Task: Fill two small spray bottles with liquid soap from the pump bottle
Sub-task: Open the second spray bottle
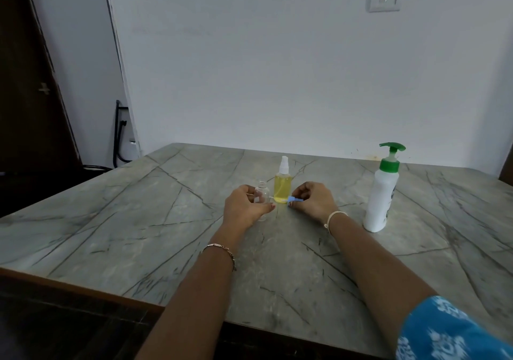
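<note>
One small bottle is filled; the second is open and empty.

On the grey veined stone table point(138, 221), the tall white plastic pump bottle with green pump point(381, 193) is placed at the right, well apart from both hands. The small clear spray bottle of yellow soap point(282, 189) is seen in the middle. Just beside it, the empty clear small bottle point(262, 193) is gripped by the left hand point(244, 207), and a small blue spray cap point(293, 199) is pinched by the right hand point(313, 200). Soap could be spilled past the narrow neck, or the light bottle tipped over.

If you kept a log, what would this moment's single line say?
left hand grips empty clear bottle, uncapped | right hand pinches blue spray cap | second spray bottle yellow-filled, capped | pump bottle stands apart, right
</note>
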Available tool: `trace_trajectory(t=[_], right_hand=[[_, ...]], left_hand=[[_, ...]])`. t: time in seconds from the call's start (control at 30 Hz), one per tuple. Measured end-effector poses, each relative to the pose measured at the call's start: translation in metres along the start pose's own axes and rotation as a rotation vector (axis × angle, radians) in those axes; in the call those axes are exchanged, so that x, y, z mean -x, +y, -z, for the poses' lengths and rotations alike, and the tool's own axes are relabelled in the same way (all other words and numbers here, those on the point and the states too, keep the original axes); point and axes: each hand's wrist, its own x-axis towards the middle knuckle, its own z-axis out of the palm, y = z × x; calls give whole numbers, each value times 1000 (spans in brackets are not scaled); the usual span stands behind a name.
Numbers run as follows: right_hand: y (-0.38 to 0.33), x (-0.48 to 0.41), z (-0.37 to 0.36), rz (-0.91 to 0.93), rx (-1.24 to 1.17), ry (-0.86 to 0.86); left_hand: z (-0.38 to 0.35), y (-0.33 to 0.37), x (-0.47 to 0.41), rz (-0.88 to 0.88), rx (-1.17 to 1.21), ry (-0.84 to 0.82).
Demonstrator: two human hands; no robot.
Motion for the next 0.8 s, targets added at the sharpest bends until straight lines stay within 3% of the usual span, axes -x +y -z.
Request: trace_trajectory(t=[0.6, 0.8], right_hand=[[1, 2, 7, 11, 5, -19], [-3, 10, 19, 17, -72, 114]], left_hand=[[3, -2, 4, -11, 32, -9], [0, -2, 6, -41, 11, -24]])
